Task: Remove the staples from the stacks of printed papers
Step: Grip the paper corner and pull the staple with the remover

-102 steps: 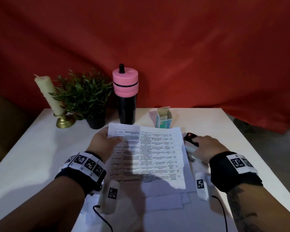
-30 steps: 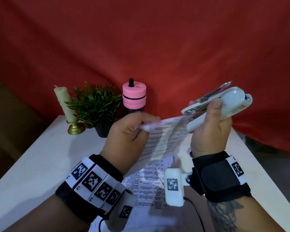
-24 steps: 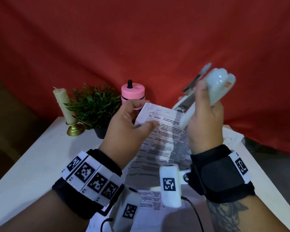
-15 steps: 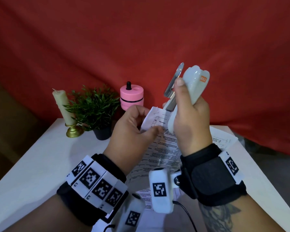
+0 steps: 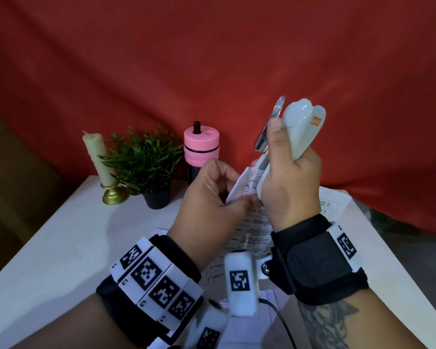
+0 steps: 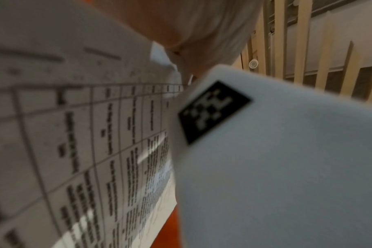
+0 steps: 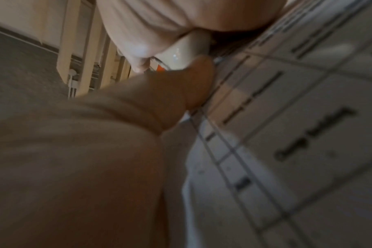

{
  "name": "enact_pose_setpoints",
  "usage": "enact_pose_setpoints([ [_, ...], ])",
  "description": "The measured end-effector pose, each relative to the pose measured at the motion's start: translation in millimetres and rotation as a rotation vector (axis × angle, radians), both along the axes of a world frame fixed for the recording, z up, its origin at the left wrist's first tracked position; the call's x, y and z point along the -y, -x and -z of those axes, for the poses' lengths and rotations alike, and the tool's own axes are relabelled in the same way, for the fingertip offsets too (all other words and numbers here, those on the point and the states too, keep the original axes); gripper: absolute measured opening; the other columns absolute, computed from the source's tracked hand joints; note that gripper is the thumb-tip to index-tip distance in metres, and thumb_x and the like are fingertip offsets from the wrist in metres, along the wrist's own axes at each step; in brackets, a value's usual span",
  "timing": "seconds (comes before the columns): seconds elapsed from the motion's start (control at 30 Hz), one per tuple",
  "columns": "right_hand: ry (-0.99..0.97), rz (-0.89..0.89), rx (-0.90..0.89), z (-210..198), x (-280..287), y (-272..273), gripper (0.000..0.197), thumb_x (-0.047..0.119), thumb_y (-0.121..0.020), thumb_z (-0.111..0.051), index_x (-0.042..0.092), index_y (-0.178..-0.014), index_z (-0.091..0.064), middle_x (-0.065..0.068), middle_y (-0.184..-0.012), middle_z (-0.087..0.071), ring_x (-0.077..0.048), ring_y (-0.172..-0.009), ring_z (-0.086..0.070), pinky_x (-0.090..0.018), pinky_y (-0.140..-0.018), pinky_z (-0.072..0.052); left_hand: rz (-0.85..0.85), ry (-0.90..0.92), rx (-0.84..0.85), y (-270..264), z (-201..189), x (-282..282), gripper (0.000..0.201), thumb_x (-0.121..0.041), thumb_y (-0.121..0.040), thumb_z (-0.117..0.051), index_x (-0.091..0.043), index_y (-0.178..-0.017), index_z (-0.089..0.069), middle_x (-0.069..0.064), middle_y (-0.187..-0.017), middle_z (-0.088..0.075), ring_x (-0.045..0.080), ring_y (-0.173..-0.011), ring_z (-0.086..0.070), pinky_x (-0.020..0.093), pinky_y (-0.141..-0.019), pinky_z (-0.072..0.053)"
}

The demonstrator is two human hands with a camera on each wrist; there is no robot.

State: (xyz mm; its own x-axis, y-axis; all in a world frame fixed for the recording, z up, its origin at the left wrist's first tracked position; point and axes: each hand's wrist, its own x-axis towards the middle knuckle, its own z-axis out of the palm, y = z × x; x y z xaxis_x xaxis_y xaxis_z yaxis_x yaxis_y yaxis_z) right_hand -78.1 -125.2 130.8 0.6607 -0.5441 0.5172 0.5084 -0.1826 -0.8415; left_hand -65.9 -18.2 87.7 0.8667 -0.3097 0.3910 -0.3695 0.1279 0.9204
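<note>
My left hand (image 5: 212, 195) pinches the top corner of a stapled stack of printed papers (image 5: 249, 222) lifted off the table. My right hand (image 5: 287, 182) grips a white stapler (image 5: 302, 127) upright, thumb along its side. The stapler's metal tongue (image 5: 271, 124) points up and its lower end meets the paper corner beside my left fingers. The staple itself is hidden. In the left wrist view the printed table on the papers (image 6: 85, 142) fills the frame, blurred. The right wrist view shows my palm, the stapler's white body (image 7: 191, 50) and the papers (image 7: 287, 151).
On the white table (image 5: 61, 248) stand a cream candle in a brass holder (image 5: 98, 162), a small potted plant (image 5: 146, 167) and a black bottle with a pink lid (image 5: 202, 147) at the back left. More printed sheets (image 5: 330, 205) lie at the right. A red cloth hangs behind.
My right hand has taken the stapler off the table and turned it from level to upright, bringing its lower end to the paper corner. My left hand has lifted the stack and keeps its pinch.
</note>
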Motion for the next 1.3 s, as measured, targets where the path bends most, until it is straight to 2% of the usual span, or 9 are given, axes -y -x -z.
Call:
enact_pose_setpoints([
  [0.2, 0.0, -0.022, -0.042, 5.1, 6.9, -4.3, 0.035, 0.045, -0.082, -0.059, 0.021, -0.058, -0.057, -0.002, -0.052, -0.053, -0.015, -0.052, -0.054, -0.028, -0.054, -0.043, 0.026, -0.048, -0.013, 1.0, 4.2, 1.8, 0.027, -0.012, -0.074, -0.074, -0.024, -0.087, -0.054, 0.016, -0.08, -0.063, 0.015, -0.067, -0.055, 0.038, -0.062, -0.048],
  [0.37, -0.023, -0.023, -0.06, 10.8, 7.8, -7.9, 0.04, 0.057, -0.078, -0.061, 0.021, -0.06, -0.062, -0.002, -0.057, -0.057, -0.018, -0.057, -0.057, -0.034, -0.059, -0.048, -0.041, -0.29, 0.022, -5.7, 6.5, 0.0, 0.01, -0.014, -0.084, -0.071, -0.015, -0.087, -0.061, 0.002, -0.068, -0.062, 0.008, -0.056, -0.054, 0.024, -0.055, -0.047],
  [0.47, -0.112, -0.051, -0.035, 13.9, 12.5, -9.5, 0.043, 0.062, -0.072, -0.059, 0.02, -0.075, -0.069, -0.011, -0.072, -0.063, -0.024, -0.07, -0.062, -0.041, -0.069, -0.052, -0.106, -0.361, 0.151, -15.8, 12.6, -8.2, 0.007, -0.016, -0.089, -0.062, -0.021, -0.089, -0.066, 0.007, -0.072, -0.069, 0.022, -0.065, -0.064, 0.036, -0.061, -0.055],
  [0.6, -0.154, 0.044, 0.035, 23.2, 23.7, -1.8, 0.069, 0.062, -0.074, -0.055, -0.004, -0.094, -0.064, -0.019, -0.079, -0.065, -0.029, -0.076, -0.065, -0.036, -0.071, -0.052, -0.167, -0.191, 0.393, -22.3, 11.9, -21.0, 0.035, 0.016, -0.077, -0.058, -0.014, -0.085, -0.074, -0.001, -0.091, -0.072, 0.008, -0.089, -0.067, 0.027, -0.082, -0.053],
  [0.8, -0.132, 0.146, 0.172, 25.9, 25.0, 6.1, 0.055, 0.073, -0.076, -0.059, 0.019, -0.086, -0.064, -0.002, -0.077, -0.066, -0.023, -0.077, -0.065, -0.036, -0.071, -0.053, -0.195, -0.06, 0.58, -23.8, 9.0, -23.7, 0.021, 0.008, -0.074, -0.068, -0.012, -0.068, -0.069, -0.007, -0.102, -0.065, 0.007, -0.094, -0.063, 0.022, -0.084, -0.05],
  [0.97, -0.072, 0.157, 0.216, 27.1, 22.2, 8.7, 0.074, 0.074, -0.076, -0.058, 0.003, -0.095, -0.062, -0.028, -0.086, -0.063, -0.05, -0.084, -0.061, -0.06, -0.077, -0.051, -0.192, -0.027, 0.506, -21.7, 13.5, -23.7, 0.027, 0.012, -0.073, -0.065, -0.015, -0.069, -0.068, -0.003, -0.106, -0.069, 0.006, -0.098, -0.066, 0.022, -0.087, -0.051],
  [1.03, -0.058, 0.157, 0.22, 28.3, 23.0, 8.8, 0.078, 0.074, -0.077, -0.057, -0.002, -0.095, -0.06, -0.028, -0.086, -0.063, -0.046, -0.082, -0.062, -0.057, -0.077, -0.051, -0.186, -0.009, 0.479, -20.0, 13.5, -24.0, 0.022, 0.008, -0.075, -0.065, -0.012, -0.067, -0.069, -0.001, -0.105, -0.07, 0.008, -0.098, -0.067, 0.023, -0.086, -0.053],
  [1.17, -0.069, 0.137, 0.229, 26.4, 24.7, 8.8, 0.049, 0.074, -0.076, -0.058, 0.027, -0.085, -0.064, 0.003, -0.076, -0.062, -0.017, -0.076, -0.061, -0.036, -0.072, -0.05, -0.163, 0.005, 0.412, -18.8, 11.6, -25.5, 0.016, 0.0, -0.081, -0.062, -0.012, -0.074, -0.071, 0.001, -0.104, -0.071, 0.011, -0.099, -0.068, 0.029, -0.086, -0.055],
  [1.3, -0.083, 0.095, 0.176, 25.0, 24.4, 5.9, 0.059, 0.074, -0.076, -0.058, 0.016, -0.091, -0.062, -0.007, -0.083, -0.063, -0.025, -0.082, -0.064, -0.039, -0.075, -0.051, -0.195, -0.13, 0.29, -14.9, 5.1, -21.5, 0.018, -0.004, -0.088, -0.065, -0.02, -0.09, -0.073, -0.009, -0.088, -0.074, 0.004, -0.084, -0.069, 0.024, -0.075, -0.056],
])
